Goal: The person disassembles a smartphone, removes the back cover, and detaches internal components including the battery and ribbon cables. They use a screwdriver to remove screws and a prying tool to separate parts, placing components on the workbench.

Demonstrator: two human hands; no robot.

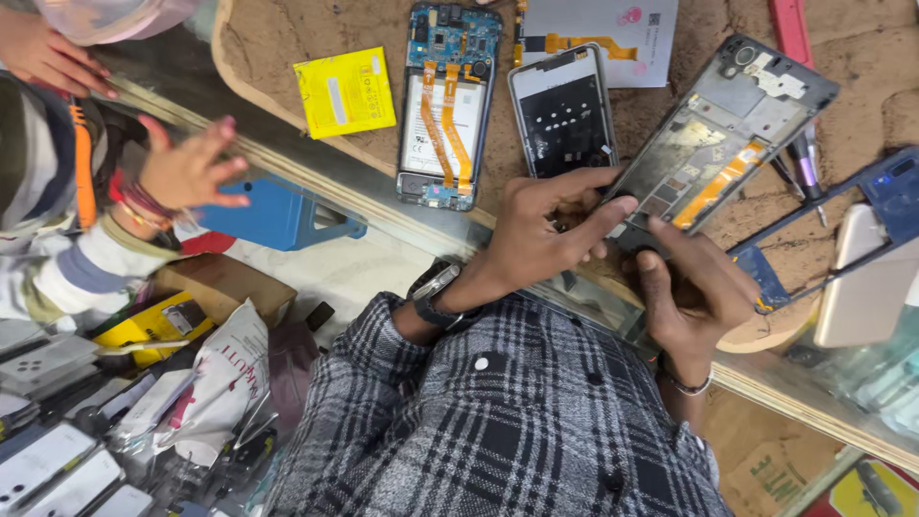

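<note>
Brown, pitted board [316, 29] covered the upper half of the frame, and opened phones lay scattered across it. Right of centre sat a grey phone frame [720, 129], back cover off, tilted so its camera end pointed to the upper right, with an orange flex strip showing inside. The left hand [546, 230], a dark wristwatch [433, 290] on its wrist, reached in from the lower middle with fingers stretched out, and the fingertips pressed on the lower left corner of that frame. The right hand [691, 282] lay just below it, fingers curled, the thumb up against the same corner; whether it pinched anything small could not be told.

Just left of the grey frame lay a second phone [563, 113] with a dark inner panel, and further left a blue-framed phone [448, 105] with two orange ribbon cables over its battery. A yellow packet [345, 91] rested left of that. At the right edge a blue bare frame [842, 225] and a pale gold back cover [866, 278] overlapped.

In the upper left, another person's hand [191, 170], fingers spread, hovered above a blue plastic stool [278, 215].
</note>
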